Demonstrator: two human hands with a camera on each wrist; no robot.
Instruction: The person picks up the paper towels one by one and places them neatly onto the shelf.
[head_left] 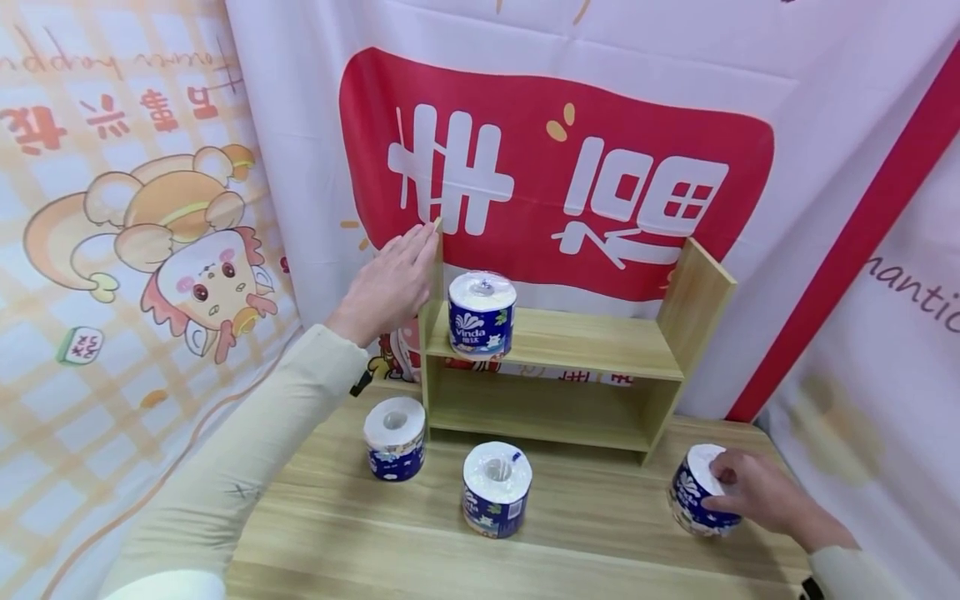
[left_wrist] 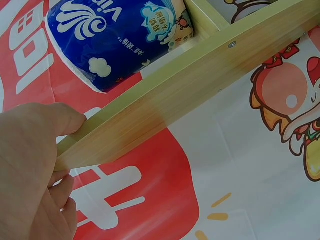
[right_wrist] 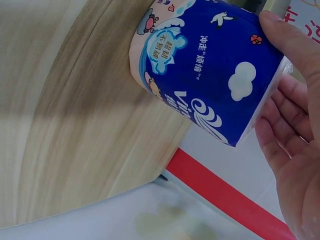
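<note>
My left hand (head_left: 396, 279) grips the top end of the left side panel of a small wooden shelf (head_left: 592, 342). In the left wrist view, the thumb lies on one side of that panel (left_wrist: 150, 105) and the fingers curl behind it. A blue and white toilet roll (head_left: 482, 321) stands upright on the upper board, beside this panel. At the right of the table, my right hand (head_left: 765, 496) holds another wrapped toilet roll (head_left: 693, 500). Its thumb presses the printed side while the other fingers are at the white top, as the right wrist view shows.
Two more toilet rolls stand on the wooden table (head_left: 390, 542): one roll (head_left: 397, 446) by the shelf's left foot, another roll (head_left: 497, 500) in front of the shelf. Printed cloth (head_left: 315, 167) hangs behind and at both sides.
</note>
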